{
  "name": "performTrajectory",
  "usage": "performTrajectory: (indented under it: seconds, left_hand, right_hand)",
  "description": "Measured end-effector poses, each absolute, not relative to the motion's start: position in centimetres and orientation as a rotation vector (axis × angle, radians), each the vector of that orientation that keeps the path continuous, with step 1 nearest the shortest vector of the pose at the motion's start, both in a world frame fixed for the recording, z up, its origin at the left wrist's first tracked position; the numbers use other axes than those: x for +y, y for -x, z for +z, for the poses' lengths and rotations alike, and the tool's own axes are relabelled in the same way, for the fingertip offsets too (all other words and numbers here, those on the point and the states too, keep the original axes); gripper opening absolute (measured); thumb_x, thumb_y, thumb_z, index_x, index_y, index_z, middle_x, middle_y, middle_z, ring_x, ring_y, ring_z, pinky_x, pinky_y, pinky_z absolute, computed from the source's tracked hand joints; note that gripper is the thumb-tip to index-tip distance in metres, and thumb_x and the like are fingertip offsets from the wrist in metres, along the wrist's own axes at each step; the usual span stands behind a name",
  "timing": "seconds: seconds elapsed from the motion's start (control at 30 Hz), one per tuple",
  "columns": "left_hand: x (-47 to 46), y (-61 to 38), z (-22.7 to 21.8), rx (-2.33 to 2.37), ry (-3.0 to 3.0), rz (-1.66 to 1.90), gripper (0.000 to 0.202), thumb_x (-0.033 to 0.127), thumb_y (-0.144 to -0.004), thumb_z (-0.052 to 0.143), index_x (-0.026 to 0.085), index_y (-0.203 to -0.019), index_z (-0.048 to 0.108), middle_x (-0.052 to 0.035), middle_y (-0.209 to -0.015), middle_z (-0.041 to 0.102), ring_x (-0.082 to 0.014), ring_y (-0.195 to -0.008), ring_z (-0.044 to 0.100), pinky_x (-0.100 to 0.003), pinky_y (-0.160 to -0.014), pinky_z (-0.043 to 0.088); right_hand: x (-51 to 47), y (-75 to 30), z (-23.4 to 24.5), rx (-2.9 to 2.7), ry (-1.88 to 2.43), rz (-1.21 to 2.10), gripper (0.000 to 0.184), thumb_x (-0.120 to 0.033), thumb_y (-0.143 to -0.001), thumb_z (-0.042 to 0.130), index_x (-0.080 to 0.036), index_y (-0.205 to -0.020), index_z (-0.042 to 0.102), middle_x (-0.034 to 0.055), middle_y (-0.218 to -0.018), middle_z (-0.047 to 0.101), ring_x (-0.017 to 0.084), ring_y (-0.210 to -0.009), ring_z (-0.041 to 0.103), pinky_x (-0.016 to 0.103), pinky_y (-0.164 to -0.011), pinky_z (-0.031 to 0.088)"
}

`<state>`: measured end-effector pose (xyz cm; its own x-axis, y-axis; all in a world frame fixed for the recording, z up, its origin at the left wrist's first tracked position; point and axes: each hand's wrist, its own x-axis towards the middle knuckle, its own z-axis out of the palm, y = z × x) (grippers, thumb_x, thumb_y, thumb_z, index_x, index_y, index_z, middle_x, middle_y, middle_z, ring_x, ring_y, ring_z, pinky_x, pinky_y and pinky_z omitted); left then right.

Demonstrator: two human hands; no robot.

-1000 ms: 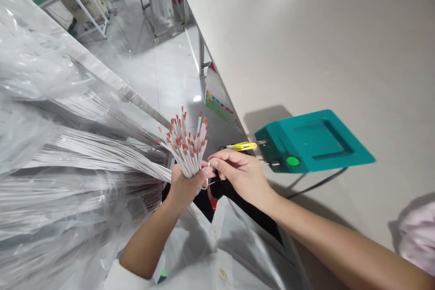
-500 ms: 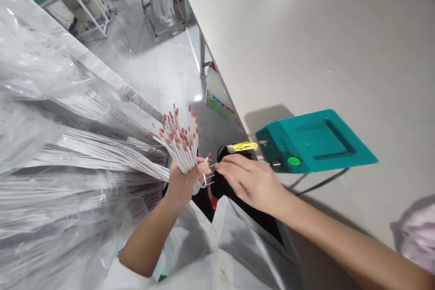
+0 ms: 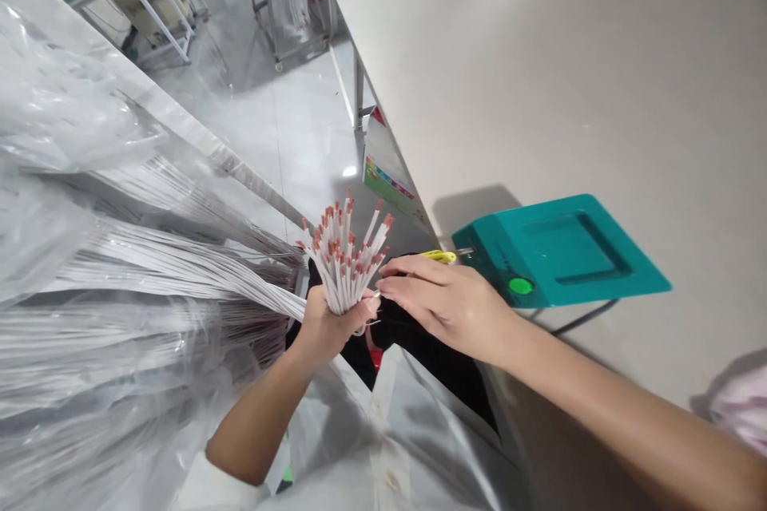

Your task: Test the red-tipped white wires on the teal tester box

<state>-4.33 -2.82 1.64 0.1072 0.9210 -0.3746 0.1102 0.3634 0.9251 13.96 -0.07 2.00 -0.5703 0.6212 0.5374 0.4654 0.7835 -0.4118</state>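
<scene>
My left hand [image 3: 327, 325] is wrapped round a thick bundle of white cables [image 3: 344, 271]. Their reddish, copper-coloured tips fan upward above my fist. From the other side of the fist the cables run left toward the rack. One cable end bends out by my left thumb. My right hand [image 3: 443, 299] meets it there, fingertips pinched together on that small pale end, partly hidden by the fingers. Behind my right fingers, a yellow-handled tool [image 3: 440, 256] sticks out at the table edge, mostly covered.
A teal device [image 3: 563, 251] with a green button and a black cord sits on the white table [image 3: 539, 96] at right. More plastic-wrapped white cables [image 3: 89, 351] fill the left side. A printed box [image 3: 389, 172] stands below the table edge. Pinkish cloth [image 3: 743, 399] lies far right.
The cable bundle has tilted to the right in my left hand, its tips nearer my right hand. My right fingers have closed in to the left thumb and now cover more of the yellow tool.
</scene>
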Motion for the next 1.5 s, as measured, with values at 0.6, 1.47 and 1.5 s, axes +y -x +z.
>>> performTrajectory:
  seconds: [0.6, 1.47, 1.5]
  left_hand:
    - [-2.8, 5.1, 1.4, 1.310, -1.226, 0.756, 0.019, 0.030, -0.071, 0.065, 0.011, -0.073, 0.067, -0.0027, -0.064, 0.061, -0.0116, -0.058, 0.053, -0.022, -0.054, 0.042]
    - [-2.8, 4.6, 2.6, 1.420, -0.947, 0.910, 0.016, 0.029, -0.068, 0.064, 0.013, -0.065, 0.065, 0.0030, -0.049, 0.050, -0.0079, -0.048, 0.044, -0.021, -0.049, 0.037]
    - [-2.9, 4.5, 2.7, 1.429, -0.944, 0.908, 0.017, 0.029, -0.068, 0.065, 0.013, -0.065, 0.065, 0.0029, -0.049, 0.050, -0.0080, -0.048, 0.044, -0.022, -0.049, 0.037]
  right_hand:
    - [0.2, -13.5, 3.0, -2.052, 1.241, 0.701, 0.017, -0.017, -0.086, 0.041, -0.018, -0.080, 0.057, 0.0064, -0.074, 0.061, 0.017, -0.069, 0.059, 0.029, -0.061, 0.045]
    - [-2.1, -12.5, 1.0, -2.061, 1.055, 0.371, 0.010, -0.015, -0.085, 0.050, -0.019, -0.088, 0.059, 0.0066, -0.082, 0.067, 0.016, -0.076, 0.064, 0.028, -0.065, 0.052]
    - [-2.1, -12.3, 1.1, -1.970, 1.110, 0.531, 0.011, -0.017, -0.086, 0.049, -0.019, -0.087, 0.059, 0.0060, -0.081, 0.066, 0.016, -0.075, 0.063, 0.028, -0.066, 0.052]
